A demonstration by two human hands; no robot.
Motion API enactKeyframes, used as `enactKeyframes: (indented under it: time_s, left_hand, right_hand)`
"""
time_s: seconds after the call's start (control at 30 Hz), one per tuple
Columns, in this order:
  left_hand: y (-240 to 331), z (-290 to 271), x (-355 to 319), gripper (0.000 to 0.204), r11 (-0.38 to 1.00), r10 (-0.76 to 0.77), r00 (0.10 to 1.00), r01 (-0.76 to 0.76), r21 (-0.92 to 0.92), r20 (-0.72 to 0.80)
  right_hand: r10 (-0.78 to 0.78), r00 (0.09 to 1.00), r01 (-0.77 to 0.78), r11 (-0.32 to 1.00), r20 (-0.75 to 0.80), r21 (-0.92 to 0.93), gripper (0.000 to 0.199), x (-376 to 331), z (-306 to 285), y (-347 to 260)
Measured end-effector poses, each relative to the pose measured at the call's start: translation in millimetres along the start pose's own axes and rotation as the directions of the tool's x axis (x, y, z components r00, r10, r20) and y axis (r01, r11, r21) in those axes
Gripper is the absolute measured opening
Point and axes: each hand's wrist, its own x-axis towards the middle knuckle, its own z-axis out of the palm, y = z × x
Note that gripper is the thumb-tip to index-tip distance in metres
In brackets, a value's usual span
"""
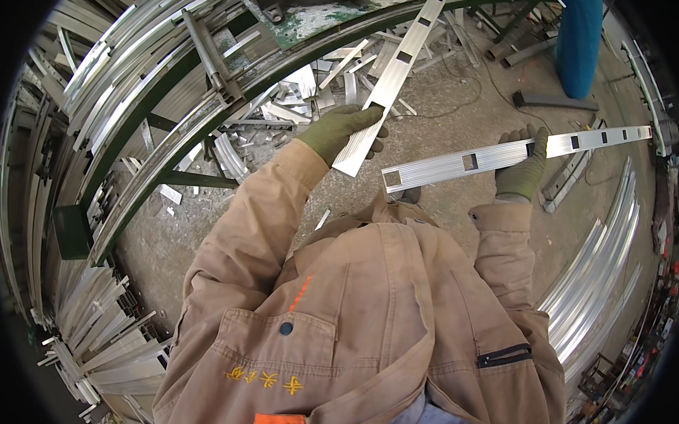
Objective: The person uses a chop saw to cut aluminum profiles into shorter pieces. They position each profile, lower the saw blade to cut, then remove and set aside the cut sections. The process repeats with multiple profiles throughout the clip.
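My left hand [336, 132], in an olive-green glove, is closed round the near part of a long silver metal profile [394, 73]. Square holes are cut along this bar, which slants away to the upper right, its far end over the green machine bench. A second punched metal profile [444, 167] is in my right hand [523, 162], gloved alike, with the fingers wrapped over its middle. It lies nearly level across my front and reaches out to the right. The near ends of the two bars are close together but apart. Both forearms wear tan sleeves.
A green-framed bench with rails [155, 163] curves across the left and far side. Metal offcuts [296, 96] litter the floor beneath it. Stacked long profiles [107, 93] fill the left; more profiles [599, 254] lie at right. A blue upright cylinder [578, 35] stands at far right.
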Motion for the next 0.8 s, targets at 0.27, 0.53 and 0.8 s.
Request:
enactKeyframes:
  time_s: [0.27, 0.53, 0.8]
  left_hand:
    - [0, -1, -4, 0.052, 0.999, -0.007, 0.999, 0.010, -0.051, 0.048]
    - [2, -2, -9, 0.055, 0.999, -0.048, 0.997, 0.049, -0.004, 0.063]
    - [-19, -7, 18, 0.063, 0.959, 0.046, 0.998, -0.032, 0.282, -0.043]
  right_hand:
    - [0.006, 1.000, -0.006, 1.000, -0.004, 0.019, 0.049, -8, 5, -8]
    - [-0.011, 1.000, 0.011, 1.000, -0.019, 0.018, 0.055, -6, 10, -9]
    - [0.002, 1.000, -0.002, 1.000, -0.013, 0.020, 0.051, -7, 12, -17]
